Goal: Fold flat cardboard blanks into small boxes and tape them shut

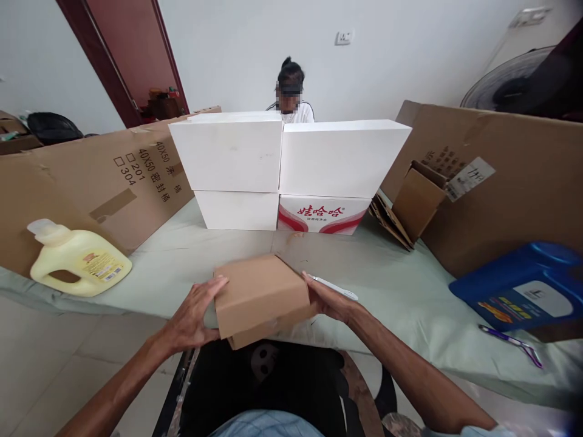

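Observation:
A small brown cardboard box [260, 297] sits at the near edge of the pale green sheet [401, 285], tilted slightly. My left hand [194, 315] presses its left side with fingers wrapped onto the top edge. My right hand [325, 298] grips its right side. Both hands hold the box between them. A white pen-like tool [334, 287] lies on the sheet just beyond my right hand.
Stacked white boxes [291, 164] stand ahead, one with red print [321, 213]. A person sits behind them. A yellow detergent jug [77, 260] lies left, a blue jug [523, 286] and a purple razor [512, 342] right. Large cardboard panels [501, 182] flank both sides.

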`<state>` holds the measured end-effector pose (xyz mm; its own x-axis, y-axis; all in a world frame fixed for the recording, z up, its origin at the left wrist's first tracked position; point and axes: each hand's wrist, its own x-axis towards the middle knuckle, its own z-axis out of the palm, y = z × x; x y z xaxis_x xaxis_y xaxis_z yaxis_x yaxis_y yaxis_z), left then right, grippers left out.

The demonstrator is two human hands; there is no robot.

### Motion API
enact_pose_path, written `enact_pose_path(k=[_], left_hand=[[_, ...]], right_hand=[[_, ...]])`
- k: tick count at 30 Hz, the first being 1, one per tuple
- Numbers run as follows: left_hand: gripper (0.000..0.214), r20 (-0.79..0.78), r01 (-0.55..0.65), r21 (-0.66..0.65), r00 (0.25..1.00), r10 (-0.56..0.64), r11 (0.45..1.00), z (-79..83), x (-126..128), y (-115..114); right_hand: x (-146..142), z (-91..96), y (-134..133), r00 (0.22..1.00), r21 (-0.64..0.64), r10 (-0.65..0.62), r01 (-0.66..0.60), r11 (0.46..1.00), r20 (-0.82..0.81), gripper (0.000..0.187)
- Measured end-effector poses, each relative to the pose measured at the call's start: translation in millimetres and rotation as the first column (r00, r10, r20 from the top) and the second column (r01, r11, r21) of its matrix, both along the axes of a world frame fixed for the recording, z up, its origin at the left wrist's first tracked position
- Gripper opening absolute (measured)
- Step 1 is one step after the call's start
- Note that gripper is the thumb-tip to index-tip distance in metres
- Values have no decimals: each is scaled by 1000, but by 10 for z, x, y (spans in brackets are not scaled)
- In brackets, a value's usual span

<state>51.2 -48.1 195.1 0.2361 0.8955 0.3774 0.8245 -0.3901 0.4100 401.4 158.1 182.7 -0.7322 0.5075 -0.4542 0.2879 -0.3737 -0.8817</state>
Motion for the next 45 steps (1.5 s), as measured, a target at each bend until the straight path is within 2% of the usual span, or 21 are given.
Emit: enact_pose_path(k=[2, 4, 7, 9, 13, 17, 20, 21, 22, 23, 25, 26, 27, 28, 30, 33, 35, 37, 40, 42, 45], left_hand=[[115, 194, -22, -166, 980, 55, 986, 78, -44, 85], [109, 332, -6, -239, 939, 88, 971, 109, -63, 152], [96, 480, -25, -238, 866, 140, 971, 96, -51, 228], [90, 556, -87, -208, 809, 191, 974, 77, -24, 253], [95, 632, -167, -107, 750, 197, 980, 53, 24, 248], [115, 645, -177, -125, 734, 215, 976, 16, -4, 255], [107, 677, -228, -159, 683, 274, 961, -54, -55, 307], [105, 695, -235, -164, 662, 281, 958, -84, -67, 328], [103, 714, -239, -166, 640, 284, 957, -116, -75, 348], [101, 732, -247, -165, 618, 286, 955, -147, -79, 365], [98, 759, -264, -162, 583, 291, 951, -202, -74, 390], [95, 768, -273, -160, 570, 294, 949, -224, -69, 396], [92, 774, -281, -157, 560, 295, 947, -241, -64, 399], [89, 778, -285, -157, 554, 296, 946, -254, -62, 400], [85, 783, -283, -165, 545, 300, 945, -273, -64, 397], [84, 789, -279, -167, 538, 298, 946, -291, -73, 393], [83, 787, -285, -165, 540, 300, 944, -295, -66, 394], [83, 777, -293, -167, 549, 308, 941, -286, -43, 398], [83, 765, -295, -167, 563, 312, 941, -251, 6, 407], [81, 763, -296, -159, 569, 307, 942, -227, 31, 412], [79, 758, -289, -155, 579, 301, 945, -216, 42, 407]], right_hand=[[-3, 58, 68, 999, -36, -17, 16, 999, -32, 74], [-4, 97, 136, 999, -42, -23, 22, 999, -36, 73], [-1, 127, 234, 1000, -77, 7, -9, 997, -28, 79], [-2, 156, 277, 998, -93, 53, -55, 994, -28, 85], [-48, 258, 254, 995, -68, 100, -99, 993, 14, 90], [-179, 309, 187, 994, -13, 85, -85, 996, 70, 91], [-241, 228, 232, 992, 146, 39, -56, 988, 120, 93], [-227, 169, 269, 988, 275, -3, -39, 961, 151, 91], [-189, 95, 313, 979, 443, -69, -24, 896, 194, 86], [-125, 5, 361, 958, 622, -162, -22, 783, 237, 78], [69, -210, 452, 875, 874, -375, -103, 476, 307, 55], [188, -327, 488, 822, 914, -455, -182, 361, 344, 43], [311, -445, 515, 775, 917, -500, -263, 300, 386, 33], [429, -556, 531, 742, 903, -515, -328, 279, 429, 27], [623, -737, 532, 729, 884, -500, -373, 281, 466, 20], [748, -835, 497, 779, 922, -498, -274, 275, 380, 23], [716, -747, 479, 806, 932, -493, -192, 307, 328, 30], [611, -537, 471, 854, 914, -458, -46, 402, 245, 38], [377, -48, 448, 912, 797, -410, 231, 558, 23, 50], [206, 334, 410, 925, 769, -375, 286, 571, -65, 54], [-46, 883, 317, 981, 844, -181, 158, 512, -74, 52]])
